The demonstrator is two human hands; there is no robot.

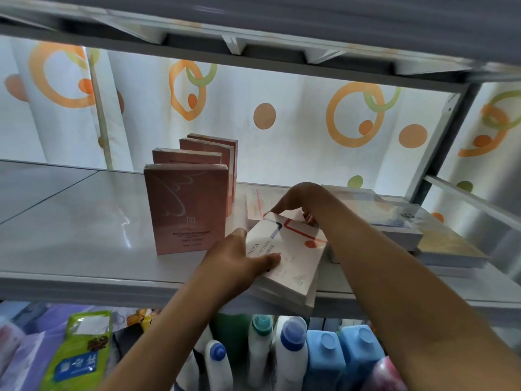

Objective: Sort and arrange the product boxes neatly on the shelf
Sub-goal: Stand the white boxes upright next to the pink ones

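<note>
Shelf (70, 221) carried four upright boxes (187, 210) left of centre, ranked one behind another front to back, each farther one stepped slightly right. Right of them a tilted box (293, 261) sat at the shelf's front edge, overhanging it, left hand (239, 258) on its left side, right hand (296, 201) at its far top edge. Another box (255, 204) lay flat behind the tilted one. Flat stacked boxes (394, 221) lay at the right end. Curtain (282, 122) hung behind the shelf. Below the shelf, bottles (293, 348) stood in a row centre-right, a packet (79, 351) at left.
</note>
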